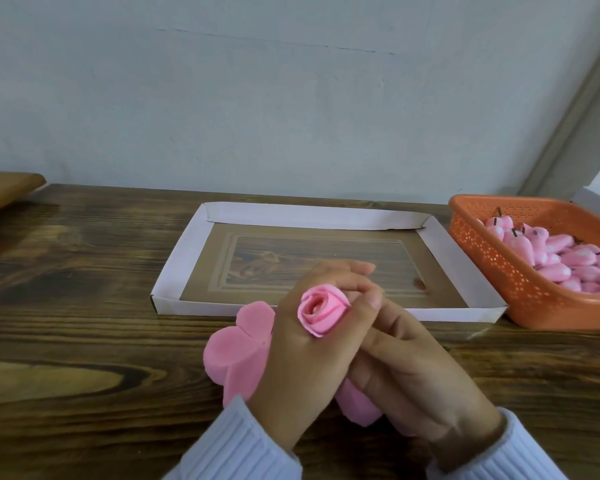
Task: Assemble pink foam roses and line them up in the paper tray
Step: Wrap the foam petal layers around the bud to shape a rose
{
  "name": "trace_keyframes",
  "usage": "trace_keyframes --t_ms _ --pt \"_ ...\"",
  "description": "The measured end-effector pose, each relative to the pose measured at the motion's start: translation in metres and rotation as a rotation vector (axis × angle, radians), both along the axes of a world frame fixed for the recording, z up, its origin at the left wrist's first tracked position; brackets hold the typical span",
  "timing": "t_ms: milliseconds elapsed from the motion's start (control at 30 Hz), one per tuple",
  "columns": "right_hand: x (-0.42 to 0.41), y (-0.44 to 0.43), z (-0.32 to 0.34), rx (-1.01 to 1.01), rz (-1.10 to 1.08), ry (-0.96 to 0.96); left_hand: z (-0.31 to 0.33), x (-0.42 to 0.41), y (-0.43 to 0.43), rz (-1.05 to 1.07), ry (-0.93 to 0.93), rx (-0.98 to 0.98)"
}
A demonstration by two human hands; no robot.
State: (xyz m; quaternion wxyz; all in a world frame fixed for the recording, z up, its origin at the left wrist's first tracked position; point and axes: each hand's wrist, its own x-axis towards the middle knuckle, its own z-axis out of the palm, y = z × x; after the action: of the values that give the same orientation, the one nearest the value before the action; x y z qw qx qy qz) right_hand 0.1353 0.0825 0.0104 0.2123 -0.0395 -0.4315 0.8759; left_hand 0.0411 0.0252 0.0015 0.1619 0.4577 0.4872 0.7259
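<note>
A pink foam rose [321,311] with a rolled centre sits between my two hands, just in front of the tray's near edge. My left hand [302,355] wraps around its base from the left. My right hand [406,362] presses against it from the right, fingers folded over the left hand's fingers. A stack of flat pink foam petals [236,355] lies on the table under my left hand, partly hidden; more pink foam [357,403] shows below my wrists. The white paper tray [184,258] lies beyond, with no roses in it.
An orange perforated basket [492,271] at the right holds several pink foam buds [568,261] with dark stems. A wooden board [4,188] sticks in at the far left. The dark wooden table [84,306] ends at a pale wall.
</note>
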Motion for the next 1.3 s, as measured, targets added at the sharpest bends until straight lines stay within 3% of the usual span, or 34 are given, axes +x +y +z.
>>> trace_keyframes --t_ms 100,167,300,367,433,533,700,967,1067,1300 --pt "-0.001 -0.002 -0.001 0.049 -0.067 -0.02 0.004 -0.003 -0.004 -0.056 -0.147 -0.056" --pt "-0.003 -0.003 0.0 0.203 -0.218 -0.121 0.01 -0.009 -0.004 -0.097 -0.451 -0.061" --pt "-0.006 -0.002 0.002 0.958 -0.608 -0.534 0.02 -0.038 -0.004 -0.054 -1.057 0.189" --pt "-0.011 -0.004 0.002 1.3 -0.6 -0.709 0.021 -0.053 -0.007 -0.078 -1.306 0.26" --pt "-0.019 -0.008 0.0 1.512 -0.523 -0.83 0.019 -0.065 -0.009 -0.095 -1.433 0.282" --pt "-0.033 -0.012 0.0 1.699 -0.508 -0.945 0.016 -0.074 -0.009 -0.111 -1.454 0.308" --pt "-0.049 -0.016 -0.004 1.812 -0.472 -1.064 0.015 -0.073 -0.01 -0.185 -1.447 0.321" --pt "-0.056 -0.026 -0.007 1.943 -0.645 -1.035 0.012 -0.072 -0.003 -0.084 -1.425 0.233" --pt "-0.056 -0.029 -0.007 1.923 -0.617 -1.117 0.01 -0.072 -0.002 -0.081 -1.397 0.238" --pt "-0.05 -0.033 -0.003 1.83 -0.566 -1.0 0.01 -0.073 -0.003 -0.077 -1.408 0.218"
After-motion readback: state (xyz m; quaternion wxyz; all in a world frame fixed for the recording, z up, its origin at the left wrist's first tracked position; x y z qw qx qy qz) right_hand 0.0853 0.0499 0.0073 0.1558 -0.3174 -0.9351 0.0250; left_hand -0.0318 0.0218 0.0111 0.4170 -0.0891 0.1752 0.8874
